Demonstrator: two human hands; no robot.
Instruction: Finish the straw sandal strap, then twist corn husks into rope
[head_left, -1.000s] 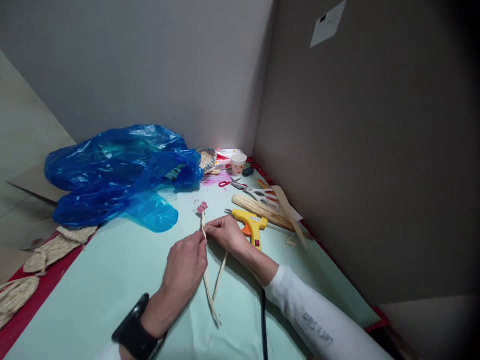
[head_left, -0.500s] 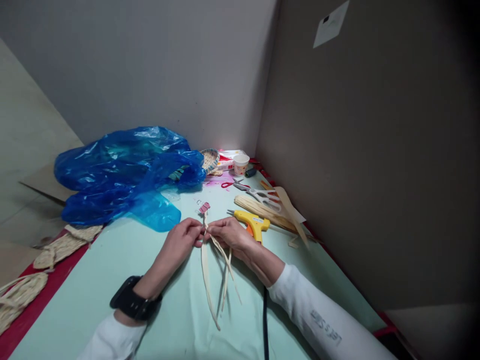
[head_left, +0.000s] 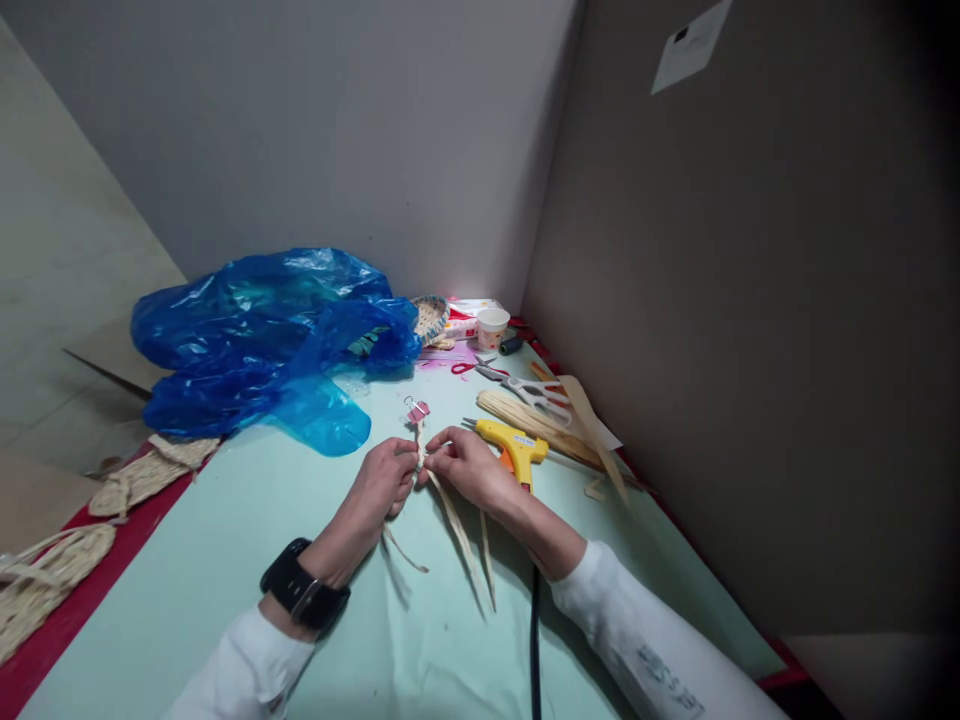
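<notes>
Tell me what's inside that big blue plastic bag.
A striped greenish patch shows near the right end of the blue bag, by the woven basket. I can't tell what the patch is; crumpled plastic hides any other contents.

Single head-worn view, looking forward and down over table (head_left: 225,560) toward wall corner; hands mid-frame.
</notes>
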